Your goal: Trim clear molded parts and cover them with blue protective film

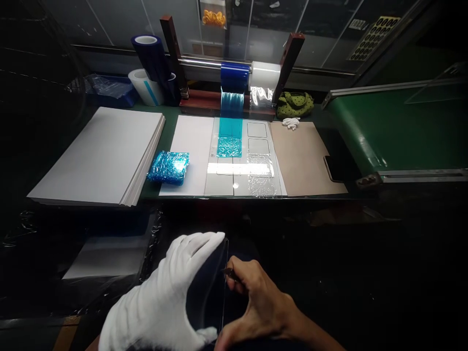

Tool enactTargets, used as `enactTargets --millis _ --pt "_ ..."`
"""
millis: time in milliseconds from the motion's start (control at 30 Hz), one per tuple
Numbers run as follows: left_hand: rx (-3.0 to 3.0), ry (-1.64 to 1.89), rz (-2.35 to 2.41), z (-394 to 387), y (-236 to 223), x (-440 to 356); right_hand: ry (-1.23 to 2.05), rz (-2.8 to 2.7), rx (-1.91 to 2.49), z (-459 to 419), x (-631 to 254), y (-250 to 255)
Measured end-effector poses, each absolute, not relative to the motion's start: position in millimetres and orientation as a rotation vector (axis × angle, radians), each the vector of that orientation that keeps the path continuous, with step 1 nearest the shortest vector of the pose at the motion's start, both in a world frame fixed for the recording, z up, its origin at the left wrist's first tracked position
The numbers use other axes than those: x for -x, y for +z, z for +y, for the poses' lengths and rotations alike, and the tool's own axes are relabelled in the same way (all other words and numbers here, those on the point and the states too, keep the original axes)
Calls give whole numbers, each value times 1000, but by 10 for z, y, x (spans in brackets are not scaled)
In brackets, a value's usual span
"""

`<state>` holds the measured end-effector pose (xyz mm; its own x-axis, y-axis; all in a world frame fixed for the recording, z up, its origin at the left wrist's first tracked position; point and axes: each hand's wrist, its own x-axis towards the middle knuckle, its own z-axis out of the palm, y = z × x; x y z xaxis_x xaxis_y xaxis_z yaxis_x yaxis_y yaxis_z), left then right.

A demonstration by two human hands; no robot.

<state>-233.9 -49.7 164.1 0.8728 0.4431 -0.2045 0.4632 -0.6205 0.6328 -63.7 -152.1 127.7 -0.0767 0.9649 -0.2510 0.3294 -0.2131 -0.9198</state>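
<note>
Blue bin (109,92) of film (106,85), left hand (161,292) on panel (206,292), right hand (256,302) with tweezers (228,272)

Light from above pools on the workbench at 12 o'clock, burning a hard white band of glare across the pale grey rectangular mat (234,169) and glinting off the crumpled clear plastic film (260,178). The frame falls nearly black toward 9 and 6 o'clock, where the white-gloved left hand (164,287) stands out brightly. Wide-angle distortion bends the long green conveyor belt (398,126) at 3 o'clock.
</note>
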Motion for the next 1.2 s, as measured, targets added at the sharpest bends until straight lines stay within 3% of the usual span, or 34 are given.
enactTargets --millis 433,1033,1200 --pt "-2355 -47 625 -539 1694 2322 1221 -1509 1460 -1584 661 1285" --pt "-2350 -20 668 -500 1604 2377 1361 -1416 1445 -1554 665 1269" --pt "-2332 -60 746 -479 1627 2362 1136 -1311 1416 -1544 683 1155"
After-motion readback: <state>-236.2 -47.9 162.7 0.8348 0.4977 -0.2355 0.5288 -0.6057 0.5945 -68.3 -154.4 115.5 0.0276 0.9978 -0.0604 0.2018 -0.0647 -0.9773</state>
